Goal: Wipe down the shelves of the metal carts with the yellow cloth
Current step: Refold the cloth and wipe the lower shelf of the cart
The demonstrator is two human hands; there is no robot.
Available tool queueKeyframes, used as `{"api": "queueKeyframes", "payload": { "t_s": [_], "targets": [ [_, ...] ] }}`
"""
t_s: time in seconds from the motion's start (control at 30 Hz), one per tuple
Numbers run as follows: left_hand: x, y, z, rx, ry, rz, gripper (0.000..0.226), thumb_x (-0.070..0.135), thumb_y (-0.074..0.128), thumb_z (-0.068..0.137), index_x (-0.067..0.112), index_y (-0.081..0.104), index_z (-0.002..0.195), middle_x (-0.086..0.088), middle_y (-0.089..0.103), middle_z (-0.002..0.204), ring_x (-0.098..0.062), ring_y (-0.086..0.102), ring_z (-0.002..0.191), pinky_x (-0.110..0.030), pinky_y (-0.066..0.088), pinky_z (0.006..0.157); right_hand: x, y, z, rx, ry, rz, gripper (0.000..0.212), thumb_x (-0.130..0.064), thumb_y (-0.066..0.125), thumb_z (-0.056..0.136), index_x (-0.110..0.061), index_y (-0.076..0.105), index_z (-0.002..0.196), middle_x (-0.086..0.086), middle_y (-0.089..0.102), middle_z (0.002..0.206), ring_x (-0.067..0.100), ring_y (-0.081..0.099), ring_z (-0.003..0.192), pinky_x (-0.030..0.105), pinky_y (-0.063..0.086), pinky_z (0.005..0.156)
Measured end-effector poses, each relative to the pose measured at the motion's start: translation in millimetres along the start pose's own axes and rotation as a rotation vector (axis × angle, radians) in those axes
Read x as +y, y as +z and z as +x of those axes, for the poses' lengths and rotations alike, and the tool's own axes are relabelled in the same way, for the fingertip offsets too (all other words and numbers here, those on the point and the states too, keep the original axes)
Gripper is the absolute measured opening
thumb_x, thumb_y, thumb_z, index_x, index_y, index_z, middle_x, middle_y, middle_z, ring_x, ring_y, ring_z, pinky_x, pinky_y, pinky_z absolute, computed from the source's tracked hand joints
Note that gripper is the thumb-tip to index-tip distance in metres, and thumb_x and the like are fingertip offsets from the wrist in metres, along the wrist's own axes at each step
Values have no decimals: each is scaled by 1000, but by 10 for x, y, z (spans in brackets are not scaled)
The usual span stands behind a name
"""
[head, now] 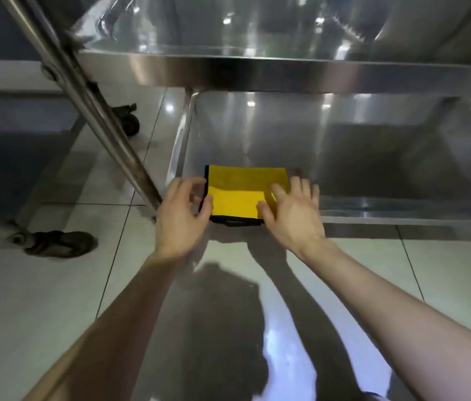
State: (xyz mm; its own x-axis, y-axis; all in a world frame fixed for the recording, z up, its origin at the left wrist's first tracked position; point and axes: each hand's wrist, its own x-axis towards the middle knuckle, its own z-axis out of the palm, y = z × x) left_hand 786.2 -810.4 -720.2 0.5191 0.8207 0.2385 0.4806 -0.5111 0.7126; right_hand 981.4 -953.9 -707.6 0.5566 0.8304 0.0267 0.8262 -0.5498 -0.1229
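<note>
Yellow cloth — folded rectangle, soft, black-trimmed — flat on polished steel lower shelf, near front-left corner. Right hand spread flat, pressing right side; left hand loosely curled against left edge, grip unclear.

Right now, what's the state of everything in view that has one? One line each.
yellow cloth: folded, lying flat at the near left corner of the lower shelf.
left hand: fingers curled at the cloth's left edge; grip unclear.
right hand: fingers straight, flat on the cloth's right side.
caster: resting on the tiled floor.
</note>
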Motion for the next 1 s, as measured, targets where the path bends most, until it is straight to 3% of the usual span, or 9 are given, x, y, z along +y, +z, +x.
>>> {"api": "queueKeyframes", "payload": {
  "t_s": [0.03, 0.1, 0.2, 0.3, 0.37, 0.47, 0.7, 0.83, 1.0],
  "targets": [
    [-46, -14, -127, 122, -60, -35, 17, 43, 72, 97, 39, 62, 110, 16, 62, 102, -6, 66, 82, -42, 61, 75, -85, 44, 2, 44, -49, 46, 44, -52, 51, 105, -20, 63, 133, 21, 42, 157, 43, 32, 149, 66, 25, 122],
    [-76, -67, -289, 342, -233, -101, 30, 55, 76, 90, 37, 51, 91, 12, 57, 74, -8, 58, 63, -45, 58, 67, -265, 88, 68, 57, -112, 122, 50, -58, 50, 105, -25, 61, 142, 18, 40, 163, 39, 22, 158, 69, 20, 124],
    [-85, -211, -208, 547, -350, -150, 53, 65, 84, 78, 38, 47, 105, 11, 60, 93, -7, 62, 81, -39, 58, 79, -445, 154, 285, -24, -112, 97, 65, -71, 34, 104, -38, 45, 159, 14, 30, 172, 35, 11, 164, 72, 8, 125],
    [-95, -347, 148, 502, -361, -356, 68, 62, 87, 76, 26, 57, 125, 3, 70, 117, -11, 70, 104, -23, 57, 89, -486, 356, 433, -164, -112, 29, 75, -82, 13, 100, -50, 19, 167, 7, 8, 180, 36, -2, 165, 77, -2, 123],
    [-67, -342, 356, 460, -379, -536, 50, 62, 83, 81, 21, 69, 106, 6, 78, 88, -6, 76, 83, -21, 59, 75, -450, 492, 453, -171, -115, 18, 78, -86, 3, 96, -53, 10, 167, 3, -2, 181, 34, -9, 165, 77, -7, 122],
    [-99, -289, 485, 524, -414, -579, 38, 54, 76, 92, 21, 60, 82, 8, 62, 52, -7, 62, 49, -22, 53, 54, -345, 556, 472, -148, -132, 23, 83, -91, -2, 89, -58, 8, 165, -2, -4, 181, 31, -10, 166, 75, -10, 122],
    [-186, -313, 425, 507, -388, -562, 36, 51, 76, 94, 21, 61, 80, 5, 57, 54, -12, 59, 50, -31, 60, 59, 398, 454, 870, -277, -49, 2, 83, -96, 12, 88, -63, -1, 162, -14, -15, 178, 19, -18, 164, 68, -14, 125],
    [-173, -303, 429, 513, -358, -569, 33, 38, 73, 100, 11, 61, 87, 1, 54, 58, -16, 56, 52, -35, 57, 60, 716, 438, 1357, -222, 25, 7, 88, -98, 9, 86, -60, -3, 164, -11, -14, 179, 23, -16, 165, 70, -12, 124],
    [-173, -247, 438, 564, -348, -532, 37, 34, 71, 100, 4, 63, 81, -2, 54, 53, -16, 56, 47, -24, 50, 51, 618, 510, 2007, -204, 75, -10, 95, -99, 3, 80, -56, -3, 165, -2, -11, 180, 32, -13, 165, 79, -9, 120]
  ]
}}
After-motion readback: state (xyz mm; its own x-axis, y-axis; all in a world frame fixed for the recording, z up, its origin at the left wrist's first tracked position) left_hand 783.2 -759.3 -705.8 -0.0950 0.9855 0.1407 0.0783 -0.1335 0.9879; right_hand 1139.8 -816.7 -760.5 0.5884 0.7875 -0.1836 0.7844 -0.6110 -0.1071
